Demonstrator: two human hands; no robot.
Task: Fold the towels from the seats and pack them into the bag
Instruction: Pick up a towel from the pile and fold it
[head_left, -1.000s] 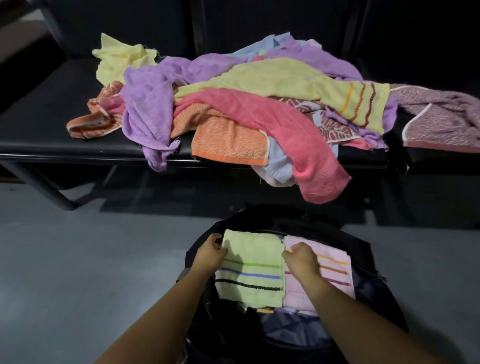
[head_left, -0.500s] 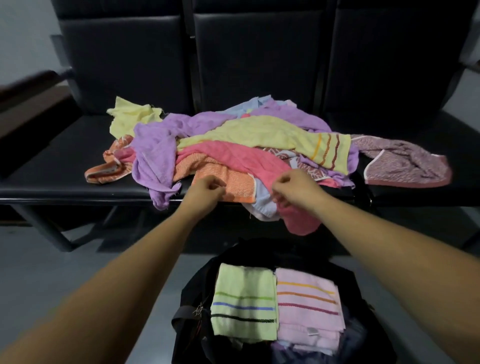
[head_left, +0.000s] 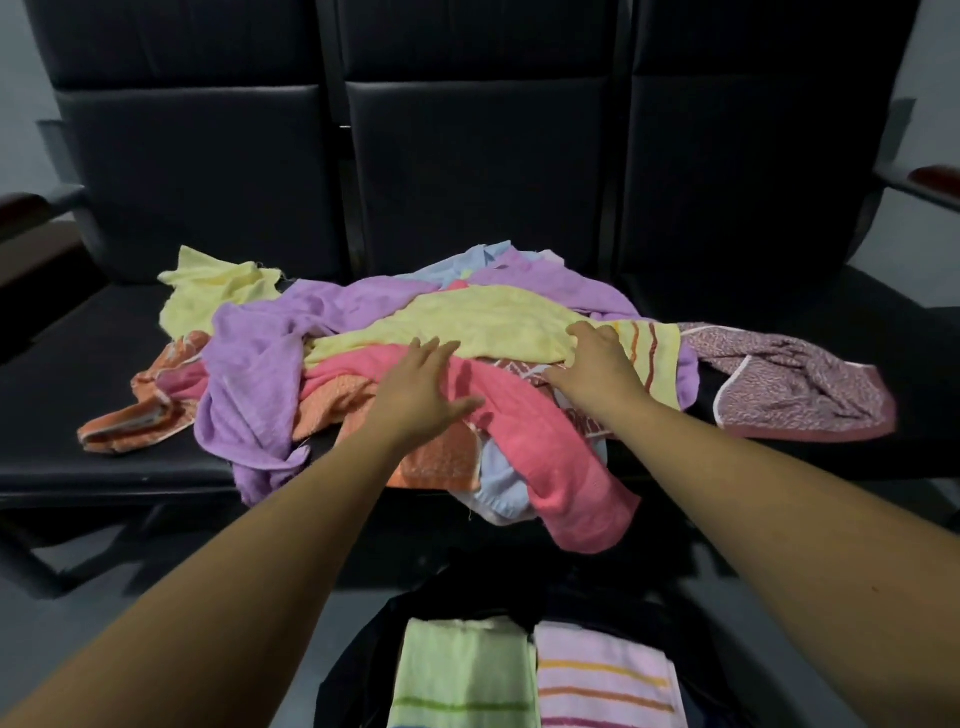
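Both arms reach straight out from the near edge toward the seats (head_left: 78, 405), forearms bare, palms down.

Left hand (head_left: 421, 387): we see the fingers straight and spread wide, holding nothing. The palm lies over the pink towel (head_left: 545, 457), with the fingertips pointing far and slightly right, at the near edge of the yellow towel (head_left: 467, 327).

Right hand (head_left: 597, 364): the fingers are bent at the knuckles, with the tips down on the yellow towel beside its striped end. The thumb points left. We cannot tell whether the fingers pinch the cloth or only press it.

Yellow towel: it lies on top of the pile on the middle seat. Its long axis runs left to right, with the striped end on the right.

Pink towel: it lies under the yellow towel. Its long axis runs from far left to near right, and its near end hangs over the seat edge.

A purple towel (head_left: 249, 374) is draped on the left of the pile. An orange towel (head_left: 441, 457) lies under the left wrist.

The bag (head_left: 363, 665) stands open on the floor, near and between the arms. It holds a folded green towel (head_left: 462, 670) on the left and a folded striped towel (head_left: 602, 680) just beside it on the right.
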